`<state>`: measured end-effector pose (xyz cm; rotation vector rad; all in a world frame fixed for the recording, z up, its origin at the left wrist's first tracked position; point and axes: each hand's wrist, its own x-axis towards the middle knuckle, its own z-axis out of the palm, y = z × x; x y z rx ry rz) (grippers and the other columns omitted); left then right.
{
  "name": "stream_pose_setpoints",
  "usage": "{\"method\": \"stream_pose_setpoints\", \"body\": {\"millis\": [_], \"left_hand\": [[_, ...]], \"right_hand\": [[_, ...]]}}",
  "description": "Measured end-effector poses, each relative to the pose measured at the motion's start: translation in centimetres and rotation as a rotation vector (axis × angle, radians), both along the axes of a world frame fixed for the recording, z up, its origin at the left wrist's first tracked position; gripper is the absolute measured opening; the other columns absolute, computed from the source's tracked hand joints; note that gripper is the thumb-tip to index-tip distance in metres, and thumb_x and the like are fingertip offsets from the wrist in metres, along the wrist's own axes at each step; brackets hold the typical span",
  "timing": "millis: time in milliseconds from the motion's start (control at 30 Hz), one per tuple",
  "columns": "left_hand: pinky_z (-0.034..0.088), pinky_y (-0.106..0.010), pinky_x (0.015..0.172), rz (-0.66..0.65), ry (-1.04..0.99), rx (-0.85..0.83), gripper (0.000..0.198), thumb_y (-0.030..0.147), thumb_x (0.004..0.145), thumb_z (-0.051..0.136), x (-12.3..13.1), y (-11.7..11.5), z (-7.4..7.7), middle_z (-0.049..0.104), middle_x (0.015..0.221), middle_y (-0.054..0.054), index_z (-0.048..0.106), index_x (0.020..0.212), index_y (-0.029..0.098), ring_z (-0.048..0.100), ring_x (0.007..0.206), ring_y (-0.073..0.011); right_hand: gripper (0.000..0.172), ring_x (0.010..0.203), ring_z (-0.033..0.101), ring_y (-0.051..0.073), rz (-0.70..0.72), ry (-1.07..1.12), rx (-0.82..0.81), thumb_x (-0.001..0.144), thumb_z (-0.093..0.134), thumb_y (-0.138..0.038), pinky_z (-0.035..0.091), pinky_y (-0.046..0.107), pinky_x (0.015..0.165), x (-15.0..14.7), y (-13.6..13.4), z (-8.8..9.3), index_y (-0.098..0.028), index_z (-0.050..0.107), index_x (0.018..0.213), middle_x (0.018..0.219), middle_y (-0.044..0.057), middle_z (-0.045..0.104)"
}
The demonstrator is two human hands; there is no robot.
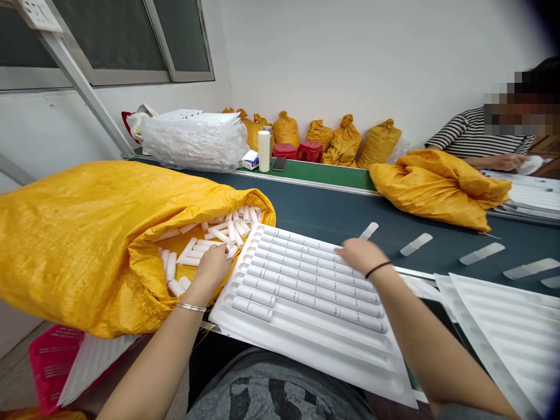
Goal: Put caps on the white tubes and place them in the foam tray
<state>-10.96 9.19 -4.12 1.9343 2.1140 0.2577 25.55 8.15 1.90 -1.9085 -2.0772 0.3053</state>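
My left hand (213,265) reaches into the mouth of a large yellow woven sack (96,233), its fingers closed at a white tube (231,251). Loose white tubes (219,230) fill the opening around it. In front of me a white ridged tray (315,344) lies tilted, its left edge beside the sack. Rows of white tubes with small dark print (315,280) fill the tray's far grooves; the nearer grooves are partly bare. Above the tray's far right part is my right hand (363,255), fingers drawn together; what they hold, if anything, is hidden.
Clear-looking tubes (416,244) lie spaced along the dark belt (306,201). More white trays (503,326) are stacked at right. A yellow sack (437,186) lies across the belt, near a person in a striped shirt (464,134). A pink basket (55,361) stands low left.
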Motion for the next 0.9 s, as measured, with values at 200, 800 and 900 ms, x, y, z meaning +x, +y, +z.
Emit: {"method": "stream_pose_setpoints", "body": {"millis": [200, 800, 900], "left_hand": [[0.044, -0.035, 0.073, -0.043, -0.097, 0.025, 0.016, 0.024, 0.073, 0.059, 0.7, 1.1, 0.0, 0.067, 0.081, -0.017, 0.066, 0.078, 0.011, 0.064, 0.082, -0.031], [0.043, -0.032, 0.092, -0.569, -0.614, 0.369, 0.033, 0.023, 0.085, 0.058, 4.7, -6.8, 6.0, 0.063, 0.11, -0.007, 0.059, 0.118, 0.024, 0.057, 0.104, -0.0218], [0.044, -0.033, 0.09, -0.656, -0.526, 0.353, 0.036, 0.023, 0.087, 0.055, 5.4, -7.1, 6.5, 0.062, 0.109, -0.008, 0.059, 0.123, 0.025, 0.057, 0.102, -0.022]], "right_hand": [[0.011, 0.079, 0.064, 0.021, 0.573, -0.11, -0.184, 0.081, 0.058, -0.017, 0.048, 0.029, 0.069, -13.9, -9.0, -4.4, -0.015, 0.066, 0.088, 0.089, 0.01, 0.068], [0.025, 0.076, 0.055, 0.015, 0.481, 0.662, 0.181, 0.089, 0.05, -0.022, 0.048, 0.03, 0.072, -7.5, -6.2, 0.8, -0.02, 0.055, 0.113, 0.091, 0.005, 0.06], [0.029, 0.093, 0.057, 0.018, 0.618, 0.505, 0.256, 0.092, 0.049, -0.022, 0.049, 0.034, 0.082, -6.6, -6.4, 1.7, -0.021, 0.053, 0.12, 0.105, 0.009, 0.059]]}}
